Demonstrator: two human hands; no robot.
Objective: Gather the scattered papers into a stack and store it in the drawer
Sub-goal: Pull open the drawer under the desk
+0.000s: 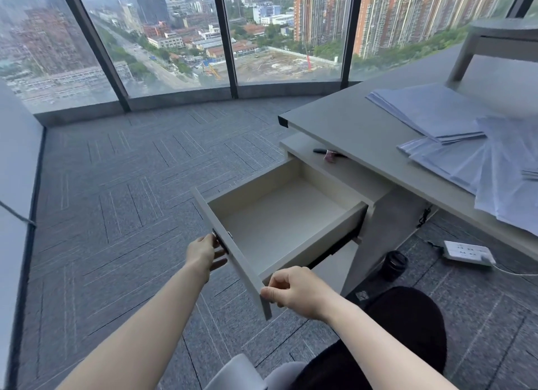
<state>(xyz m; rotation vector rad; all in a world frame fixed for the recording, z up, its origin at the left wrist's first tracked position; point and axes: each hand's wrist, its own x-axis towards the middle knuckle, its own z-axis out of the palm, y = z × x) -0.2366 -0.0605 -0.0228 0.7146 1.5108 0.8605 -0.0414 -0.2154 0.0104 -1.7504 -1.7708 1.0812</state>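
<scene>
The drawer [279, 212] of the side cabinet stands pulled out, and its pale inside holds nothing. My left hand [203, 253] grips the dark handle on the grey drawer front. My right hand [294, 290] pinches the near top corner of that front panel. White papers [465, 148] lie spread over the grey desk [343, 125] at the right, some in a loose pile, others fanned out and hanging over the desk's front edge.
A pen and a small pink thing [330, 155] lie on the cabinet top under the desk. On the carpet sit a black cup [394, 264] and a white power strip [468, 253]. A grey riser [495, 40] stands on the desk's far end. Windows curve around the room.
</scene>
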